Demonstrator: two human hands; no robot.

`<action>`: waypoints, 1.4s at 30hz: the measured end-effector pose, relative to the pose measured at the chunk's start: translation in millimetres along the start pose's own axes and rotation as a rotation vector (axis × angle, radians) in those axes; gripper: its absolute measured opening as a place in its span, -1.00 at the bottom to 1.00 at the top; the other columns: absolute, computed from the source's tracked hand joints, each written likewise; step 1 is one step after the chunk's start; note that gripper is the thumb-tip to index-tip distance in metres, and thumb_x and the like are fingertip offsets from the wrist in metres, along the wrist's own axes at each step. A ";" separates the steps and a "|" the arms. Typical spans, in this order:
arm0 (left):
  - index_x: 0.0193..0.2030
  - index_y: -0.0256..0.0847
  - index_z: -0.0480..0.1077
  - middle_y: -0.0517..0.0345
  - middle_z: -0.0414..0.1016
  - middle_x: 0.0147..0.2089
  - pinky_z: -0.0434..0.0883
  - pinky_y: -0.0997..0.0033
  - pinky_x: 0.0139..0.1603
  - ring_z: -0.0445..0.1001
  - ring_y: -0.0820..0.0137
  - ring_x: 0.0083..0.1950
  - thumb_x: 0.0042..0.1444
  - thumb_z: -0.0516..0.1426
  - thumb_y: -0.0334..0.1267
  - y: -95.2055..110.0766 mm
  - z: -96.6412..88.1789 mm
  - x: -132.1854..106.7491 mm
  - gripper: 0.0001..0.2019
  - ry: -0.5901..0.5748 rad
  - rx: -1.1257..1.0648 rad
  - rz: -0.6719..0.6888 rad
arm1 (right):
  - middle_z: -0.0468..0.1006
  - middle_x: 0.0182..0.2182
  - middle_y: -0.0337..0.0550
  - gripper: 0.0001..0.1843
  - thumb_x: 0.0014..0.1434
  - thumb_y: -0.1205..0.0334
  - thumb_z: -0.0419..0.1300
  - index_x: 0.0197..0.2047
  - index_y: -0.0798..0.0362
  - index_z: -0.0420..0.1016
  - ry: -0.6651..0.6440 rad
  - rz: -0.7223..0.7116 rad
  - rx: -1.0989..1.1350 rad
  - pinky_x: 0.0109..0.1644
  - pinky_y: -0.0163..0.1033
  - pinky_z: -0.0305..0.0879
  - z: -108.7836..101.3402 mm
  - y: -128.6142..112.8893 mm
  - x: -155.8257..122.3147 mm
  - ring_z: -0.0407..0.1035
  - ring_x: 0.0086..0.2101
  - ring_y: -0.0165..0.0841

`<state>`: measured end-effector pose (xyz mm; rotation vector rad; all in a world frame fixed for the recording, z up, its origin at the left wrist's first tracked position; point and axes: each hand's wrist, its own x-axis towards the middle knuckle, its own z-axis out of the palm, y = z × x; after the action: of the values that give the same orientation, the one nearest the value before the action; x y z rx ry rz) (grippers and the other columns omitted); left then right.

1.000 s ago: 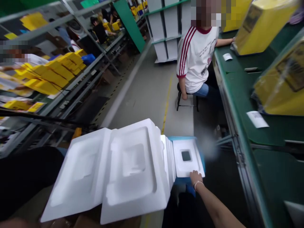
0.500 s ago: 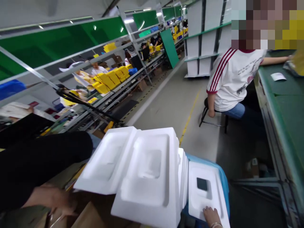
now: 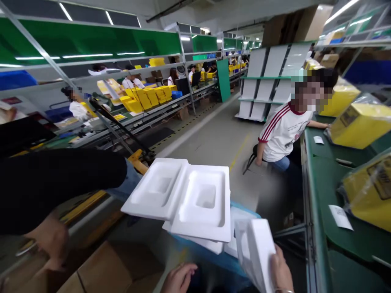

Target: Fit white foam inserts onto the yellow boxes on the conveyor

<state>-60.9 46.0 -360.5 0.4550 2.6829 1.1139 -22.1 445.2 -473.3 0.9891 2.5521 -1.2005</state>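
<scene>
My right hand (image 3: pixel 281 270) is closed on a white foam insert (image 3: pixel 256 250), held tilted on edge at the bottom right. My left hand (image 3: pixel 179 277) hangs low at the bottom centre with its fingers loosely apart, holding nothing, just in front of a blue bin (image 3: pixel 210 254). Two white foam trays (image 3: pixel 201 199) lie side by side on top of a foam stack over that bin, just beyond both hands.
A co-worker's black sleeve (image 3: pixel 58 183) and hand (image 3: pixel 49 242) reach over cardboard boxes (image 3: pixel 104 268) at the left. A seated person in a red-striped white shirt (image 3: pixel 282 130) works at the green bench (image 3: pixel 317 183) carrying yellow wrapped boxes (image 3: pixel 360 124) and a paper slip (image 3: pixel 340 216).
My right hand has lifted the small foam insert off the bin and tipped it on edge. My left hand has come into view. The view has swung upward.
</scene>
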 end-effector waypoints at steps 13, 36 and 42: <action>-0.12 -0.13 0.52 0.11 0.63 -0.22 0.48 0.50 -0.09 0.58 0.41 -0.16 0.24 -0.06 -0.25 -7.1 -38.3 -20.0 -0.68 0.094 -0.148 -0.053 | 0.46 -0.21 0.05 -0.46 0.29 -0.08 0.03 0.17 0.10 0.33 0.624 -1.183 -0.451 -0.12 -0.10 0.26 -69.2 -349.7 -96.4 0.30 -0.19 -0.16; -0.10 -0.15 0.52 0.03 0.63 -0.16 0.51 0.39 -0.04 0.59 0.35 -0.13 0.25 -0.05 -0.26 -42.4 -42.9 -22.7 -0.69 -0.221 -0.058 0.068 | 0.48 -0.09 -0.01 -0.69 0.31 0.22 -0.04 -0.02 0.08 0.46 0.538 -0.863 0.069 0.07 -0.11 0.24 -33.4 -312.2 -95.7 0.32 -0.05 -0.26; -0.09 -0.12 0.53 0.05 0.64 -0.15 0.51 0.42 -0.02 0.59 0.35 -0.11 0.25 -0.04 -0.16 -48.8 3.8 -2.5 -0.68 -0.513 -0.024 0.112 | 0.46 0.02 0.05 -0.55 0.30 0.25 -0.18 0.06 0.18 0.42 0.371 0.020 -0.027 0.13 -0.22 0.19 -35.7 -112.9 -18.4 0.30 0.02 -0.30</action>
<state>-67.4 15.0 -397.8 0.7759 2.2157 0.9027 -73.4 410.1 -370.9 1.3373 2.8133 -1.0569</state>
